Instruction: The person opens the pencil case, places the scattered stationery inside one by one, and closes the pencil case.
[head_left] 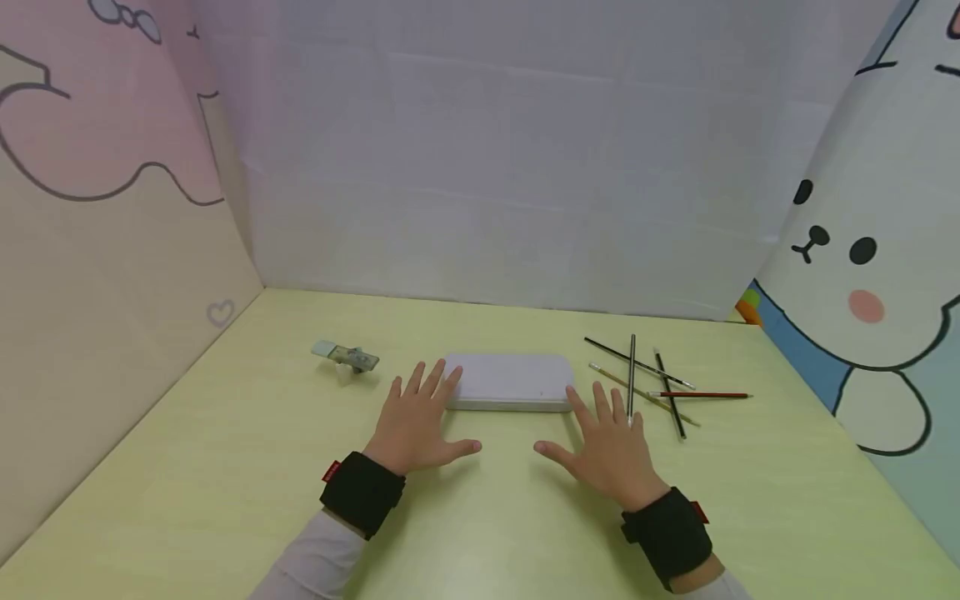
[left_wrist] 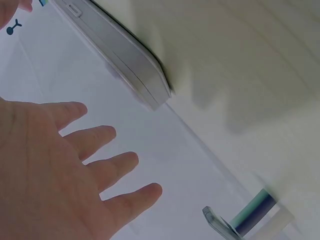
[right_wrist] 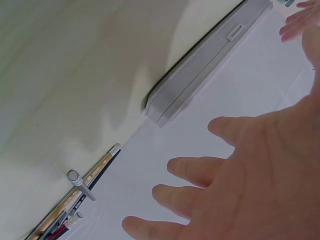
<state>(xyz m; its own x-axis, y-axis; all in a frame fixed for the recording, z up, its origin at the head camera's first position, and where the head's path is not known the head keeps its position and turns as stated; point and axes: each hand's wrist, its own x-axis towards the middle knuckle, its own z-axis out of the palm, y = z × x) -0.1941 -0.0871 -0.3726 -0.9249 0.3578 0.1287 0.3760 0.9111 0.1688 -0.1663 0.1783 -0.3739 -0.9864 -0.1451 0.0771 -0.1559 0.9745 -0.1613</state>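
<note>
Left hand (head_left: 416, 425) and right hand (head_left: 611, 454) hover over the near half of the table (head_left: 465, 533), palms down, fingers straight and spread apart, with nothing in either grip. Each wears a black wristband, the left one (head_left: 363, 493) below a light sleeve (head_left: 315, 558). Between and just beyond them lies the pencil case (head_left: 513, 379), flat and closed, its long side toward the person. From the head view the fingertips overlap its two ends, yet both wrist views show a gap, so neither hand seems to touch it.

As for progress, I judge the handling either not begun or paused; these pictures cannot settle which. The lid is down, and five pencils (head_left: 667, 393) lie loose and crossed beyond the right hand, outside the case. Whether anything is inside cannot be told.

Past the left hand, well apart from the case, sit some small items (head_left: 348, 358), too small to name surely.

Room to move looks ample: bare table in front of the case and to its left, less on its right, where the pencils lie near. Farther off, the table's back edge meets a white sheet (head_left: 495, 167), with printed panels on both sides.
</note>
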